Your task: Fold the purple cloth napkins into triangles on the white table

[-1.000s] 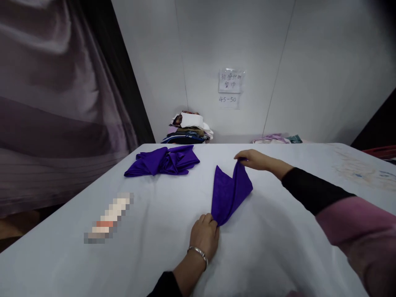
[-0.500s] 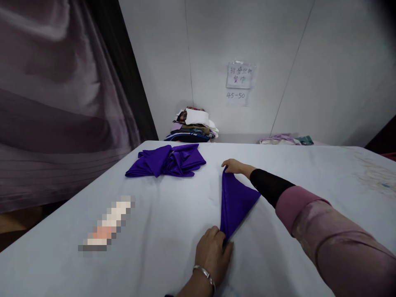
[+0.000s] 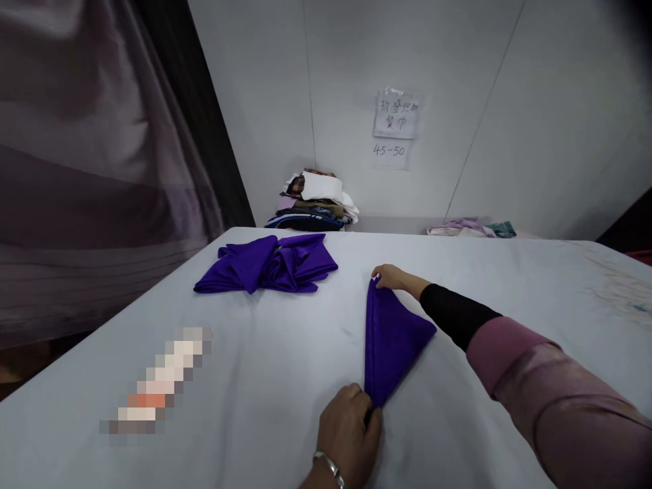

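A purple cloth napkin [image 3: 400, 339] lies on the table in a folded triangle, with a narrow doubled strip along its left edge. My left hand [image 3: 349, 428], wearing a silver bracelet, pinches the near corner, which its fingers partly cover. At the far corner, my right hand [image 3: 391, 276] has its fingers closed on the cloth's tip. The third corner points right, beneath my right forearm. Farther back on the left, more purple cloths [image 3: 269, 265] lie in a loose, partly folded heap, apart from both hands.
The white-covered table [image 3: 285, 380] fills the foreground. A blurred-out item [image 3: 157, 384] lies at its left. Behind the far edge are a stack of folded clothes [image 3: 316, 200] and a few other cloths [image 3: 466, 227]. A handwritten sign [image 3: 397, 114] hangs on the wall; a curtain [image 3: 92, 170] hangs left.
The view has shifted slightly. Both hands keep their places at the napkin's two ends, and the doubled strip along its left edge looks a little wider and flatter.
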A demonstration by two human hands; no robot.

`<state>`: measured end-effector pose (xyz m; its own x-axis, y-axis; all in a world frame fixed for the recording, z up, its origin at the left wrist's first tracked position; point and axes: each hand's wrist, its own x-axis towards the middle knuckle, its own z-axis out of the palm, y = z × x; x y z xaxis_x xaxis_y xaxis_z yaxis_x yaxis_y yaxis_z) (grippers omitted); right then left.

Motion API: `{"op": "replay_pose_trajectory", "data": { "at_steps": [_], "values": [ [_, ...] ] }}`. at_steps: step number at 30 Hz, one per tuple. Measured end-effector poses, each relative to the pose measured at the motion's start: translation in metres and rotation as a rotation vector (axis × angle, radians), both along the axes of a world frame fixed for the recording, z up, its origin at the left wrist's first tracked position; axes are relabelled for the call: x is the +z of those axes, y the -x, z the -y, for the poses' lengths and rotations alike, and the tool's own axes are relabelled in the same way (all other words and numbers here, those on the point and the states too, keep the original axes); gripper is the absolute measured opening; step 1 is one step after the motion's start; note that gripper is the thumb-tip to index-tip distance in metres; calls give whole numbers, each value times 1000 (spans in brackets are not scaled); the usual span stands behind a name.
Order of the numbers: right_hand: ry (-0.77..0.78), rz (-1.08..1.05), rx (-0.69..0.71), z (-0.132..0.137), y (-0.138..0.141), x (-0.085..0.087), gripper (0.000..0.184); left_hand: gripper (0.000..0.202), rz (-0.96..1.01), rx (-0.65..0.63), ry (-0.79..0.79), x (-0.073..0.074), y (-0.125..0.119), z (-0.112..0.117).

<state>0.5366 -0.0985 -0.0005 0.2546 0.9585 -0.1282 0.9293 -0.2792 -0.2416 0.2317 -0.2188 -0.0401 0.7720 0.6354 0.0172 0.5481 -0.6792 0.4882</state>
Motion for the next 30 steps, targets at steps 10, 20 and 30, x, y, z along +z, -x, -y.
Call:
{"op": "replay_pose_trajectory", "data": {
  "at_steps": [10,20,30],
  "values": [
    [-40,-3,22,-7,6,-5,41,20,-6,-5,-96,-10,2,-2],
    [-18,-29,58,-16,0,-17,39,20,-20,19,-163,-16,-1,-1],
    [-7,-126,106,-23,-6,-17,17,19,-134,46,-123,-3,0,-1]
  ]
}}
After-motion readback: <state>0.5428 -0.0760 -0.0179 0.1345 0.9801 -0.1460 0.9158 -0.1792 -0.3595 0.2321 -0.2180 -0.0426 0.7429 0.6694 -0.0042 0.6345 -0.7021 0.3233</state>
